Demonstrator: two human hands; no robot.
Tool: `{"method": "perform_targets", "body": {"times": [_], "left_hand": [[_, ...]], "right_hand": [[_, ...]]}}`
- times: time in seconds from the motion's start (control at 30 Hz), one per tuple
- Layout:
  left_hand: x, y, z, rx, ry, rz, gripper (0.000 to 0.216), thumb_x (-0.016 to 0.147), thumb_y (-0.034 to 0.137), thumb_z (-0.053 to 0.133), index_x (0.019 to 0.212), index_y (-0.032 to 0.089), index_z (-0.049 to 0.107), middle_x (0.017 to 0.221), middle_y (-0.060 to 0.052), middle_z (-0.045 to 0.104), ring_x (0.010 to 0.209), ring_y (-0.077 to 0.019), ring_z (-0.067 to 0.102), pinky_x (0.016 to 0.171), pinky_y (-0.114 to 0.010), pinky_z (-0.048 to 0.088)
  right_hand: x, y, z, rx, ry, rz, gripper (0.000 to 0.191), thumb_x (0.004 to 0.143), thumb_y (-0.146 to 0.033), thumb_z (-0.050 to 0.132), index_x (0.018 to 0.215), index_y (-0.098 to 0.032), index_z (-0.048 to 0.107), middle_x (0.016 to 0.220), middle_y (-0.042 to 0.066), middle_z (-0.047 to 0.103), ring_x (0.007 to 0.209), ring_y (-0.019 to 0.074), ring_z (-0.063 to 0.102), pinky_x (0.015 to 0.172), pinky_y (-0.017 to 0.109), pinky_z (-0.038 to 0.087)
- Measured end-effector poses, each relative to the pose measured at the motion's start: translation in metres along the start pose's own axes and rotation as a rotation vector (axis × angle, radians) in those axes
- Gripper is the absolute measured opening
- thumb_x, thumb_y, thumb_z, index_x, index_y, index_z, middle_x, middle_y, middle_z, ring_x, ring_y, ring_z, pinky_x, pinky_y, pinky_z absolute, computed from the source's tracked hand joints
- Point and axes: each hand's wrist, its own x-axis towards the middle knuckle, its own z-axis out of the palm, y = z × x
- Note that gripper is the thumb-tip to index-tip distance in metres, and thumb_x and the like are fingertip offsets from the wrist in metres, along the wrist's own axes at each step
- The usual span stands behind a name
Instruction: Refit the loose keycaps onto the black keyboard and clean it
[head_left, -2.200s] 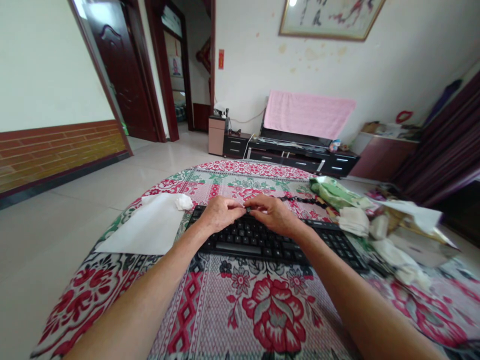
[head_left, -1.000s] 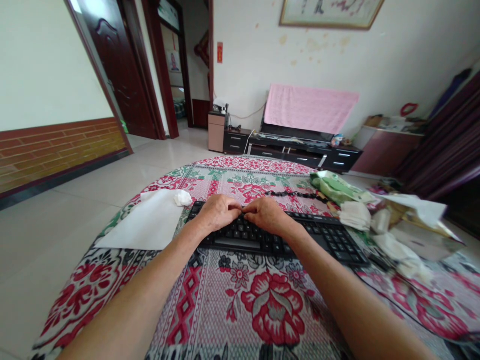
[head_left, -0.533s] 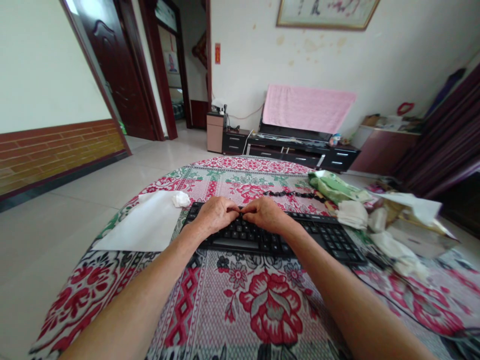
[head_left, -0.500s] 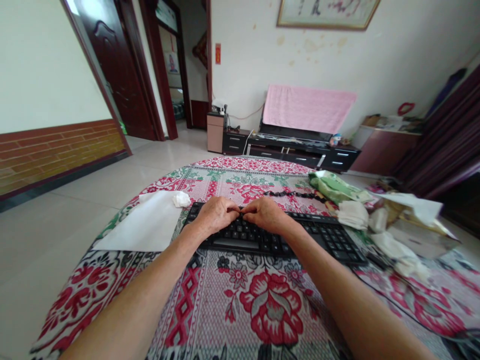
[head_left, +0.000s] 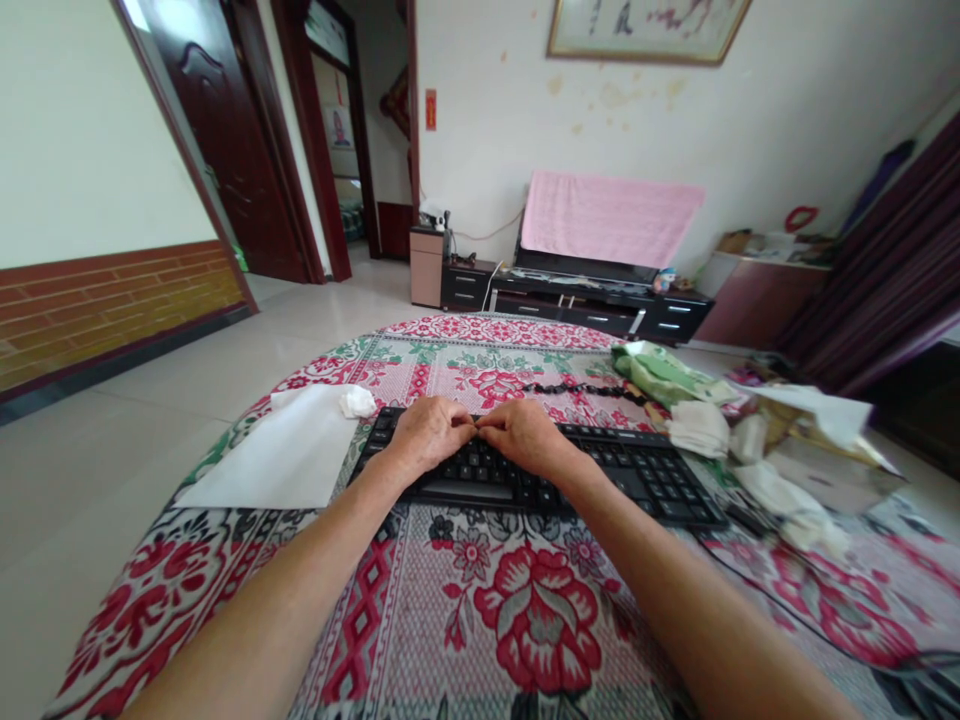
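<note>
A framed picture (head_left: 649,30) hangs on the wall (head_left: 480,130); below, a pink towel (head_left: 611,215).

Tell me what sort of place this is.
Probably a home's living room: a pink towel draped over what looks like a television, a framed picture on the wall, and a flowered tablecloth.

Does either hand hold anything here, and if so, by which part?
It cannot be told: the left hand and right hand nearly meet over the black keyboard, and anything small pinched between thumb and fingers there is too hidden to see.
</note>
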Motion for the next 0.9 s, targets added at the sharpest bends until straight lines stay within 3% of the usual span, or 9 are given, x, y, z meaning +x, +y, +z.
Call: {"method": "perform_targets", "body": {"times": [0.2, 0.4, 0.5, 0.57, 0.63, 0.77, 0.9], "left_hand": [[0.001, -0.001, 0.002, 0.027, -0.007, 0.000, 0.021, 0.074, 0.035, 0.053, 0.075, 0.025, 0.071, 0.070, 0.001, 0.068, 0.070, -0.0155, 0.061, 0.060, -0.024, 0.039], [0.002, 0.000, 0.003, 0.065, -0.020, 0.006, 0.020, 0.073, 0.032, 0.051, 0.073, 0.024, 0.070, 0.069, 0.000, 0.068, 0.067, -0.0156, 0.061, 0.059, -0.025, 0.038], [0.002, 0.001, -0.001, -0.010, -0.004, 0.019, 0.020, 0.073, 0.030, 0.052, 0.072, 0.022, 0.070, 0.067, 0.000, 0.068, 0.066, -0.0147, 0.060, 0.060, -0.024, 0.038], [0.001, 0.003, -0.004, -0.070, 0.031, 0.007, 0.020, 0.073, 0.029, 0.052, 0.071, 0.020, 0.070, 0.066, 0.000, 0.067, 0.064, -0.0135, 0.060, 0.060, -0.023, 0.039], [0.001, 0.006, -0.008, -0.119, 0.069, -0.016, 0.020, 0.072, 0.027, 0.052, 0.070, 0.019, 0.069, 0.065, 0.000, 0.067, 0.062, -0.0126, 0.059, 0.060, -0.023, 0.039], [0.002, 0.007, -0.011, -0.147, 0.110, -0.044, 0.019, 0.072, 0.025, 0.052, 0.068, 0.017, 0.069, 0.064, -0.001, 0.066, 0.061, -0.0124, 0.058, 0.059, -0.023, 0.038], [0.003, 0.004, -0.009, -0.155, 0.121, -0.018, 0.018, 0.072, 0.024, 0.052, 0.069, 0.017, 0.069, 0.064, -0.001, 0.067, 0.061, -0.0122, 0.058, 0.059, -0.023, 0.038]], "right_hand": [[0.001, 0.003, 0.005, 0.055, 0.039, 0.074, 0.017, 0.073, -0.020, 0.056, 0.075, -0.019, 0.073, 0.066, 0.001, 0.068, 0.060, 0.0115, 0.055, 0.054, 0.022, 0.033], [0.000, -0.003, 0.000, -0.021, 0.001, 0.016, 0.021, 0.073, -0.016, 0.052, 0.069, -0.018, 0.072, 0.061, 0.000, 0.065, 0.057, 0.0110, 0.053, 0.053, 0.022, 0.033], [0.005, 0.017, -0.009, -0.013, 0.053, 0.041, 0.026, 0.079, -0.021, 0.047, 0.071, -0.019, 0.072, 0.061, 0.000, 0.064, 0.057, 0.0108, 0.053, 0.054, 0.021, 0.035], [0.012, 0.041, -0.015, -0.108, 0.189, 0.130, 0.027, 0.080, -0.022, 0.046, 0.083, -0.020, 0.072, 0.075, 0.002, 0.068, 0.068, 0.0133, 0.057, 0.063, 0.022, 0.039], [0.019, 0.065, -0.019, -0.244, 0.238, 0.241, 0.028, 0.078, -0.020, 0.048, 0.094, -0.020, 0.071, 0.092, 0.006, 0.068, 0.081, 0.0174, 0.059, 0.072, 0.025, 0.041], [0.033, 0.097, -0.016, -0.366, 0.106, 0.311, 0.034, 0.077, -0.015, 0.049, 0.103, -0.027, 0.067, 0.114, 0.004, 0.062, 0.099, 0.0207, 0.056, 0.084, 0.031, 0.040], [0.039, 0.100, -0.009, -0.451, 0.029, 0.303, 0.029, 0.080, -0.018, 0.047, 0.092, -0.029, 0.070, 0.107, 0.004, 0.066, 0.102, 0.0250, 0.056, 0.089, 0.041, 0.037]]}}
